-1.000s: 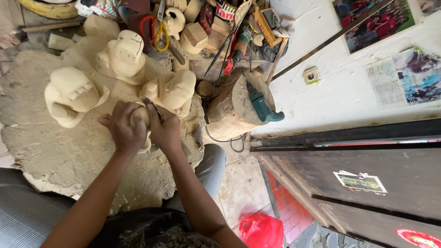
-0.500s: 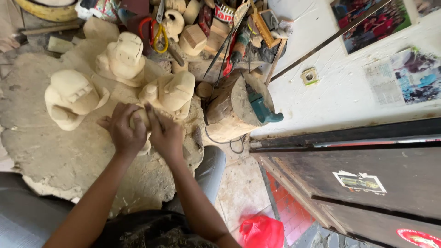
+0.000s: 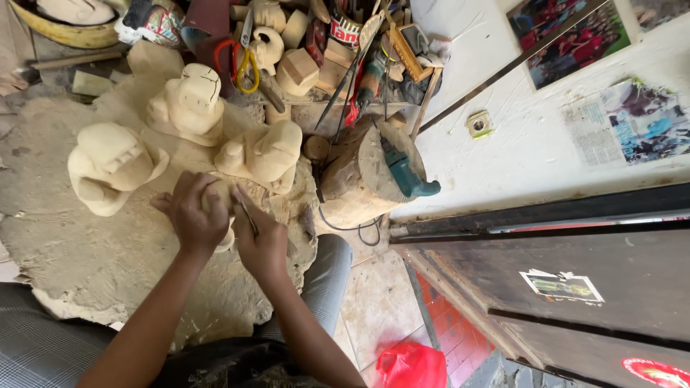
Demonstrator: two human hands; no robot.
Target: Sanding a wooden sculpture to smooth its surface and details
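While both hands (image 3: 226, 226) grip one small carving (image 3: 219, 197) | three pale figures (image 3: 264, 152) beside.

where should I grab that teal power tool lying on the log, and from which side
Grip the teal power tool around its rounded body, probably coming from above on the wall side. It lies flat across the top of the log, its tapered end jutting past the log's edge, so that part is free. Its cord hangs down the log's front, and the carvings crowd the other side.

3 carved figures (image 3: 188, 108) stand behind the hands on the slab (image 3: 72, 251), the stump (image 3: 356, 183) right.
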